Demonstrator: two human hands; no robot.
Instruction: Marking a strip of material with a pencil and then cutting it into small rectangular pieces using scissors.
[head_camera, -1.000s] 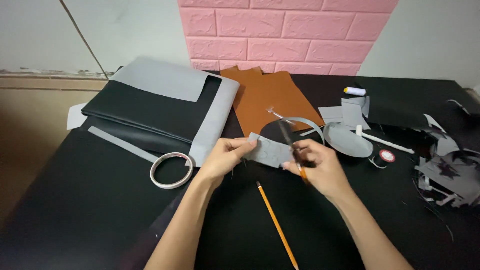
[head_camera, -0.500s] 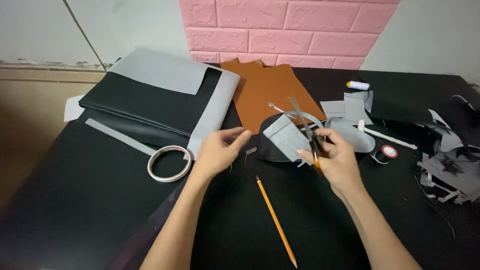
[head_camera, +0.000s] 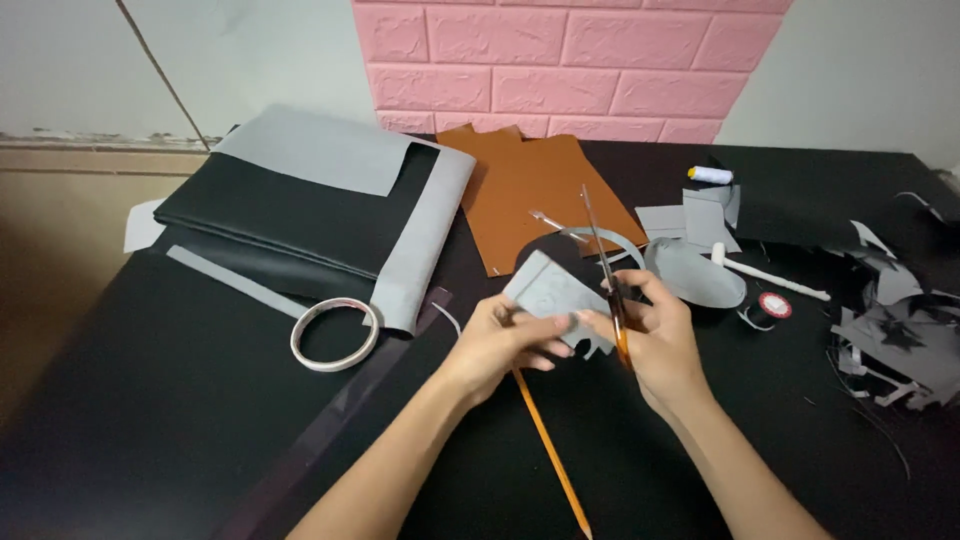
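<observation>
Head view: tape roll (head_camera: 334, 334) beside folded sheets (head_camera: 310, 215).

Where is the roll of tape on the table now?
In the head view, the roll of tape lies left of the left hand, beside the folded grey and black sheets.

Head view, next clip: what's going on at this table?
A person is at a black table strewn with craft material. The left hand grips a small grey cut piece, and the right hand holds scissors, blades pointing up and away, against that piece. A pencil lies under the hands, a tape ring to their left, a brown sheet behind, and grey offcuts at the right.
</observation>
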